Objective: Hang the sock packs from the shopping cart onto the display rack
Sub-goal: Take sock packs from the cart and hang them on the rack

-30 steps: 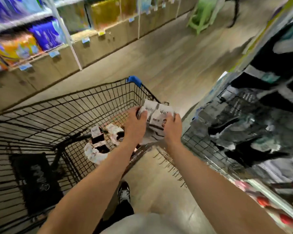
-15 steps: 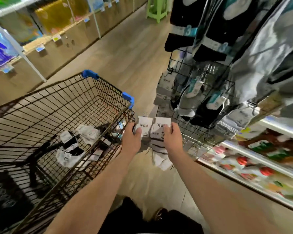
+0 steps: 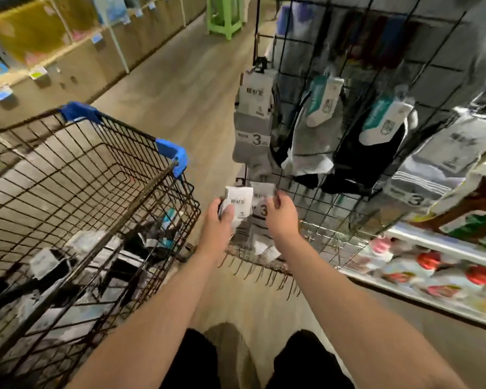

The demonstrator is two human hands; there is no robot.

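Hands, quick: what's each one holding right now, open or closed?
Left hand: closed, gripping a white sock pack.
Right hand: closed, pinching the second sock pack beside it.

Shopping cart point(image 3: 96, 169): dark wire, blue corner guards point(image 3: 171, 153). Display rack point(image 3: 376, 37): black grid. Hung sock packs point(image 3: 253, 130): grey, black, white; teal-white cards point(image 3: 324, 99). Stool point(image 3: 225, 18): green.

shopping cart point(image 3: 101, 175) left, display rack point(image 3: 376, 66) right, held sock packs point(image 3: 247, 206) between
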